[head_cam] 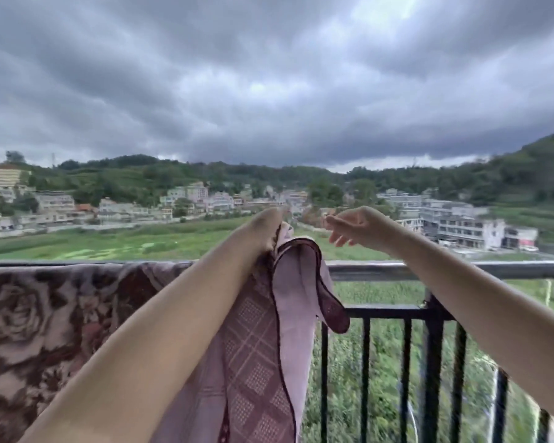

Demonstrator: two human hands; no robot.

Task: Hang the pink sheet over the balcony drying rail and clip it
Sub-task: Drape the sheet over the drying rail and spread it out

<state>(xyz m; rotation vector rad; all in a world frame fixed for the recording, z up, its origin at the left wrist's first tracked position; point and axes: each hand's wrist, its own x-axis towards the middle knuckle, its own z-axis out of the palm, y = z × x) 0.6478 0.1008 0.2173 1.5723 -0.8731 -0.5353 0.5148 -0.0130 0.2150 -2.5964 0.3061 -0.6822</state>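
Observation:
The pink sheet, checked with a dark maroon border, hangs down in the middle of the view in front of the balcony rail. My left hand is raised above the rail and grips the sheet's top edge. A folded corner droops to the right of that grip. To the right, about a hand's width from the sheet, my right hand hovers with fingers spread and holds nothing. No clip is visible.
A brown and pink rose-patterned blanket is draped over the rail's left part. Black vertical railing bars stand below the rail on the right. Beyond lie green fields, buildings and a dark cloudy sky.

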